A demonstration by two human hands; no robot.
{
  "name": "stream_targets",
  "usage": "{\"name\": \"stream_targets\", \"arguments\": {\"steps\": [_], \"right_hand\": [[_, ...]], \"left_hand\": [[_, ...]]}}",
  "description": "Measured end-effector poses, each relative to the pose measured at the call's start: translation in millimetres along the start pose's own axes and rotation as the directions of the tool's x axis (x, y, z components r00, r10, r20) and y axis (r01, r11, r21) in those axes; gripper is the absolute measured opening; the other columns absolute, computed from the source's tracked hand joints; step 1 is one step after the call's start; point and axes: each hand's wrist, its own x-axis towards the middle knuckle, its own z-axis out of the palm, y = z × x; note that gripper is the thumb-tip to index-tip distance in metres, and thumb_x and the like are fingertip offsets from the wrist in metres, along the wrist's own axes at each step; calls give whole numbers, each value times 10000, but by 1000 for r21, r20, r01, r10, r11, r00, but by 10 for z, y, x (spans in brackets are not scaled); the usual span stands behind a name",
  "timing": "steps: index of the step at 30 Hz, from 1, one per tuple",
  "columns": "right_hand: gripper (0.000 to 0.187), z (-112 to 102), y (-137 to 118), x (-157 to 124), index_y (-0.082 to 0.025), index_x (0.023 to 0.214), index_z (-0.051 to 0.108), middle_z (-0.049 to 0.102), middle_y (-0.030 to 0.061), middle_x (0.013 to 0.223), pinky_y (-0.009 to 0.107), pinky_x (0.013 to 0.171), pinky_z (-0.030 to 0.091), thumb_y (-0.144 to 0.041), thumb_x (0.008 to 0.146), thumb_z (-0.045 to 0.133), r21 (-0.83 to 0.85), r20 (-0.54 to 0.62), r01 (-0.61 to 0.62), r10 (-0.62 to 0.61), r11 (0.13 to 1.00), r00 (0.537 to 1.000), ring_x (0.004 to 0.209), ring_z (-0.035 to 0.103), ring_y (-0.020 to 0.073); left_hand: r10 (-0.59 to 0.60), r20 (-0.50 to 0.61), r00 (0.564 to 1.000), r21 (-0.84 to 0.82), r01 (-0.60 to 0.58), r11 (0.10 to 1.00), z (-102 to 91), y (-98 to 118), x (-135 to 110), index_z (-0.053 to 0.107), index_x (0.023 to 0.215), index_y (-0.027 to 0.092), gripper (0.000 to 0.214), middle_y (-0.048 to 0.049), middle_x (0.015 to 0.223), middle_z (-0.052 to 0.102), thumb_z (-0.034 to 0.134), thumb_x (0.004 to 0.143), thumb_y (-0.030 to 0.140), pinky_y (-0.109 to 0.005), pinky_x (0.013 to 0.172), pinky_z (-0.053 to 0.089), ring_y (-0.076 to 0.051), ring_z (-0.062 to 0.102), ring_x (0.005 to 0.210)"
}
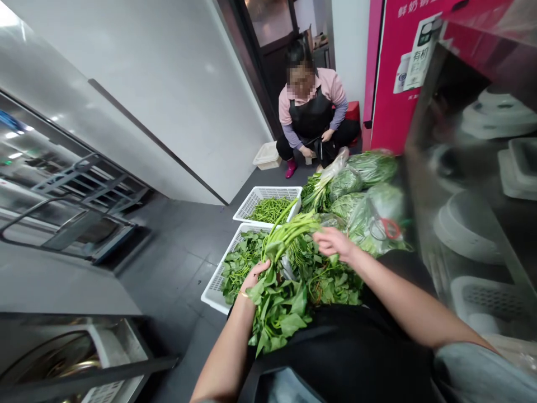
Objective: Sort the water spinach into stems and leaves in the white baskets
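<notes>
Green leafy stems make up the bunch (279,280) gripped by the left hand (254,278) over the near basket (213,291). The right hand (333,242) closes on the stem ends just above that basket. Beyond it sits a second basket (255,198) of cut stems; bagged greens (369,196) lie beside it. A person (312,115) squats farther back.

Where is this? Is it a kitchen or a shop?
It looks like the back area of a restaurant or canteen kitchen. White baskets of leafy greens sit on the floor, more greens wait in plastic bags, and stacked dishes fill a shelf. Another person in an apron crouches nearby.
</notes>
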Motion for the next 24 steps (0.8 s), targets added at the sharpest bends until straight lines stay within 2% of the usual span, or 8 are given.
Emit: {"name": "stream_targets", "arguments": {"steps": [2, 5, 7, 10, 14, 20, 22, 24], "right_hand": [[379, -354, -85, -180, -213, 581, 378, 162, -122, 431, 178, 326, 183, -457, 754, 609, 192, -99, 177, -160, 965, 982, 318, 155, 32], [345, -680, -110, -335, -213, 600, 376, 124, -116, 439, 174, 339, 215, -416, 779, 589, 307, -368, 423, -304, 853, 879, 324, 151, 41], [294, -618, -3, -312, -210, 634, 443, 193, -114, 424, 170, 337, 214, -400, 767, 624, 269, -307, 307, -221, 913, 926, 327, 209, 41], [263, -175, 234, -77, -186, 739, 545, 448, -68, 489, 180, 340, 263, -416, 729, 673, 142, -106, 1, 14, 990, 994, 368, 360, 50], [304, 280, 267, 321, -176, 729, 536, 499, -56, 507, 183, 337, 266, -396, 644, 728, 143, -86, 56, -44, 988, 995, 380, 400, 59], [322, -357, 10, 81, -222, 641, 406, 203, -127, 419, 187, 333, 179, -451, 733, 613, 168, -188, 185, -153, 968, 970, 314, 176, 44], [311, -458, 53, -37, -224, 652, 433, 272, -113, 420, 204, 345, 222, -474, 738, 598, 67, -293, 221, -192, 973, 937, 322, 249, 59], [288, -324, 128, -46, -210, 686, 507, 412, -84, 459, 220, 380, 288, -467, 711, 635, -115, -309, 160, -188, 980, 932, 365, 370, 78]], "left_hand": [[0, -4, 1000, -8, 0, 1000, -74, 3, -76, 666, 855, 122, 311, -50, 659, 683, 747, 621, 311, -289, 572, 537, -173, 641, 547], [34, -51, 998, -34, -36, 999, -137, -13, -143, 666, 918, 127, 352, -63, 740, 708, 757, 600, 249, -316, 634, 549, -199, 666, 623], [53, -78, 996, -53, -57, 997, -157, -42, -140, 664, 904, 133, 324, -64, 713, 702, 743, 619, 266, -317, 642, 546, -204, 668, 631], [48, -49, 998, -52, -50, 997, -171, -112, -87, 663, 858, 128, 263, -66, 644, 679, 702, 666, 303, -306, 600, 533, -206, 660, 605], [41, 7, 999, -42, -41, 998, -197, -179, -49, 662, 828, 120, 221, -70, 633, 673, 674, 688, 290, -293, 574, 523, -204, 655, 594], [82, -112, 990, -55, -88, 995, -214, -113, -148, 664, 879, 115, 294, -62, 664, 689, 733, 637, 267, -288, 593, 532, -186, 653, 572], [106, -179, 978, -37, -114, 993, -143, -97, -142, 664, 920, 112, 360, -70, 719, 706, 768, 599, 237, -303, 634, 539, -195, 664, 609], [128, -212, 969, 19, -127, 992, -30, -93, -105, 666, 940, 110, 408, -77, 764, 716, 795, 571, 225, -316, 655, 539, -201, 668, 631]]}}
